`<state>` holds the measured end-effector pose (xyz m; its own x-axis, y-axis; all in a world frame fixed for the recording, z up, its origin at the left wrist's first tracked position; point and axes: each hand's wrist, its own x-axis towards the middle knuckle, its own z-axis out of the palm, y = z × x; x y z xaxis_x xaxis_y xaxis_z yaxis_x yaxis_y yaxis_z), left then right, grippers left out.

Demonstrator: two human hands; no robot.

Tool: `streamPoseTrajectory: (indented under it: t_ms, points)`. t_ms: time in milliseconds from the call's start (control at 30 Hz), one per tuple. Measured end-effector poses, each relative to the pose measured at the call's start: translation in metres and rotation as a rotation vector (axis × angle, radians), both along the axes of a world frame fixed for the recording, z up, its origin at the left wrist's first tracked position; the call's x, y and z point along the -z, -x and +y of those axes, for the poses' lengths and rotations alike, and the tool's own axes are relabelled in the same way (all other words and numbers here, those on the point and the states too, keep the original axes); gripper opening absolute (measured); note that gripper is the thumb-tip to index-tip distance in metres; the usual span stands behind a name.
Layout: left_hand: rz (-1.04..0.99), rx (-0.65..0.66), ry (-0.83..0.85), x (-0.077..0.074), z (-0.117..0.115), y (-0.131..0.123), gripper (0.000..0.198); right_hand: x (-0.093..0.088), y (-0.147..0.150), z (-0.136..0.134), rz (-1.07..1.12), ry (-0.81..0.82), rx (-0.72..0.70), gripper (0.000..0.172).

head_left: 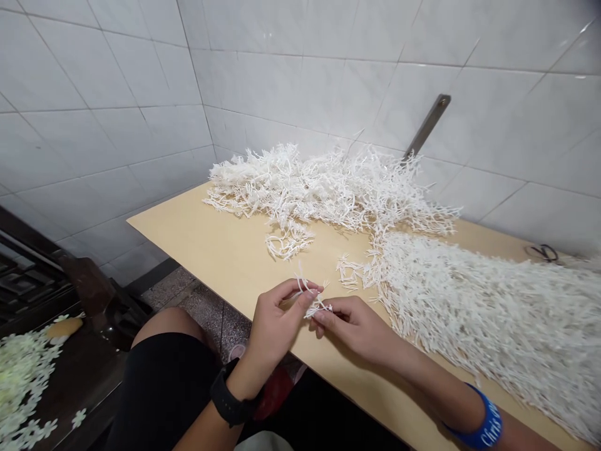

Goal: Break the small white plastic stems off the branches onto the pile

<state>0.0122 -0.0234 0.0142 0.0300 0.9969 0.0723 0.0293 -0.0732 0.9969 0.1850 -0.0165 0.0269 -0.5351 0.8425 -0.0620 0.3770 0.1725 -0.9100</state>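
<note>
Over the near edge of the wooden table (225,269), my left hand (277,316) pinches a thin white branched plastic sprig (305,282) between thumb and fingers. My right hand (350,322) is closed on the lower end of the sprig, where small white tips (312,310) stick out. The two hands almost touch. Beyond them lies a small loose clump of white sprigs (288,241). A few short white pieces (350,272) are scattered to its right.
A tangled heap of white sprigs (319,188) lies along the tiled wall. A broad pile of short white pieces (488,313) covers the table's right side. Pale flower shapes (23,376) lie on a dark wooden seat at left. A metal bar (427,125) leans behind the heap.
</note>
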Motion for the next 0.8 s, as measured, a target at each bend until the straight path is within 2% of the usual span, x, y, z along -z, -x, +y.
streamPoseTrajectory:
  t_ms: [133, 200, 367, 533, 667, 733, 800]
  points:
    - [0.058, 0.282, 0.078, -0.006, 0.008, 0.006, 0.034, 0.002, -0.002, 0.000, -0.017, -0.116, -0.014, 0.033]
    - [0.085, 0.357, 0.076, -0.008, 0.013, 0.009, 0.032, 0.003, -0.003, 0.000, -0.063, -0.122, -0.016, 0.028]
    - [0.031, 0.230, 0.044, -0.004, 0.014, 0.006, 0.028, 0.005, -0.003, 0.001, -0.101, 0.020, 0.003, 0.040]
    - [-0.010, 0.136, -0.021, 0.000, 0.010, 0.001, 0.030, 0.004, -0.003, 0.001, -0.103, 0.045, 0.067, 0.051]
    - [-0.041, 0.101, -0.111, 0.001, 0.007, -0.003, 0.036, 0.002, 0.000, 0.003, 0.174, 0.232, 0.009, 0.058]
    - [-0.019, 0.126, -0.145, 0.001, 0.006, -0.005, 0.036, 0.000, 0.001, 0.003, 0.283, 0.339, -0.001, 0.058]
    - [0.029, 0.194, -0.145, -0.001, 0.007, -0.006, 0.033, -0.002, 0.000, 0.004, 0.321, 0.352, 0.019, 0.054]
